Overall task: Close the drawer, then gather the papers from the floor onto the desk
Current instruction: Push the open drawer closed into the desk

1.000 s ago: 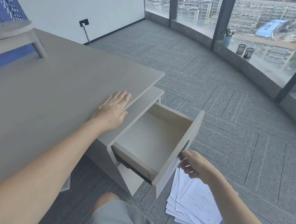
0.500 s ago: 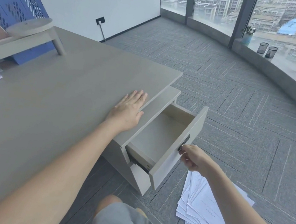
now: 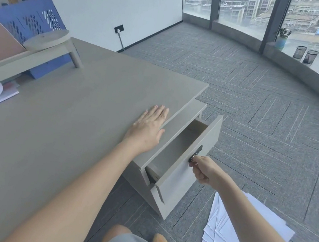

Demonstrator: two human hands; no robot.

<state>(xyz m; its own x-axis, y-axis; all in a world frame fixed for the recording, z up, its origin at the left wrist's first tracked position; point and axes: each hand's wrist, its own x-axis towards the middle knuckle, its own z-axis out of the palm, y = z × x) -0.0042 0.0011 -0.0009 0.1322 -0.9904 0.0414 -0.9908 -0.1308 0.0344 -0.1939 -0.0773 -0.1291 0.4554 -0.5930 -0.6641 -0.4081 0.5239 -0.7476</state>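
Our right hand (image 3: 203,170), pinching the handle (image 3: 196,156), has pushed the drawer (image 3: 188,156) further in, left hand (image 3: 148,128) spread on the desk (image 3: 69,127); papers (image 3: 241,234) wait.

A single wide-angle view, worn on the person's head, looks forward and steeply down. It sits close above the grey-beige wooden tabletop (image 3: 53,125), which fills the left half; the grey carpeted floor (image 3: 270,117) and curved glass windows (image 3: 245,7) lie farther off, bowed by the lens.
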